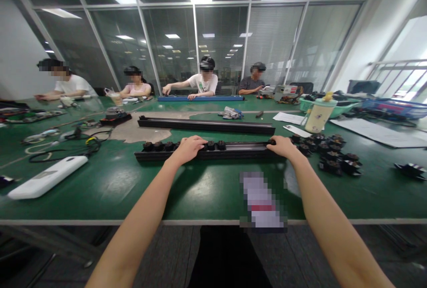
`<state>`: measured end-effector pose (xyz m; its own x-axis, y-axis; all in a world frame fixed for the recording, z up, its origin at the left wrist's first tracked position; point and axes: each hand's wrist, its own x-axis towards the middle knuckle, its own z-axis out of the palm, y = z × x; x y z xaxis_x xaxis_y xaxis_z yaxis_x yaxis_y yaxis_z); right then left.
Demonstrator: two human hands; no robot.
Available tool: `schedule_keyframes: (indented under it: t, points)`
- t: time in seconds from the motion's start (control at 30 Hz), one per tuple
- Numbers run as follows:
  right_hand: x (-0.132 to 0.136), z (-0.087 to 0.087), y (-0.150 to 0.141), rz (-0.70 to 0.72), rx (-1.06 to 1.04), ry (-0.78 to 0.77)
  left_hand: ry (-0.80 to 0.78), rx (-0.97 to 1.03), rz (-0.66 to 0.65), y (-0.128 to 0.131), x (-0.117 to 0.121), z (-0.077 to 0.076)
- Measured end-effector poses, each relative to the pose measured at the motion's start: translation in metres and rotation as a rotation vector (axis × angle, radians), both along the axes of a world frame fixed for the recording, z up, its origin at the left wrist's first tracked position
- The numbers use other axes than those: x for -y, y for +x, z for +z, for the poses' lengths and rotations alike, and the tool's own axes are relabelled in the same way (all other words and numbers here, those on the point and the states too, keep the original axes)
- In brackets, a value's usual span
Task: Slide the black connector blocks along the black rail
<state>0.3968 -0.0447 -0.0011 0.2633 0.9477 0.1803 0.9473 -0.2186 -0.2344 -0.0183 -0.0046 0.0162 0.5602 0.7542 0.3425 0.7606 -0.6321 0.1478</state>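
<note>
My L hand (189, 148) over blk rail (248, 152), R hand (283, 147) at its end, prob. to steady it; fingers bent, can't tell if clamped.

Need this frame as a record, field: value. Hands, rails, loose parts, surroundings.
left hand: over the row of black parts in the near rail; grip unclear
right hand: at the near rail's right end; grip unclear
near rail: black, lying crosswise; row of parts toward its left
far rail: black, beyond the near one, untouched
loose parts: black, clustered right of the right hand
table: green
bottle: upright, behind the loose parts
</note>
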Motion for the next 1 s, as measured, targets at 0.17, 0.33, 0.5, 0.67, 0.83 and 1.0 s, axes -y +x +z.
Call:
schedule_keyframes:
  t: [0.17, 0.33, 0.5, 0.67, 0.83, 1.0]
  points:
    - [-0.003, -0.002, 0.006, 0.025, 0.013, -0.006, -0.028, -0.007, -0.033, -0.001, 0.004, 0.005]
    - [-0.005, -0.003, 0.014, 0.070, 0.040, -0.031, -0.041, -0.026, -0.060, 0.000, 0.007, 0.009]
    - [-0.001, 0.004, 0.015, 0.107, 0.093, -0.066, -0.057, -0.026, -0.077, -0.002, 0.007, 0.010]
    - [0.006, 0.013, 0.012, 0.116, 0.082, -0.110, -0.076, -0.040, -0.084, -0.003, 0.009, 0.013]
    - [0.007, 0.014, 0.014, 0.089, 0.058, -0.084, -0.066, -0.071, -0.082, -0.003, 0.010, 0.013]
    - [0.007, 0.015, 0.016, 0.093, 0.053, -0.069, -0.065, -0.082, -0.075, -0.003, 0.011, 0.013]
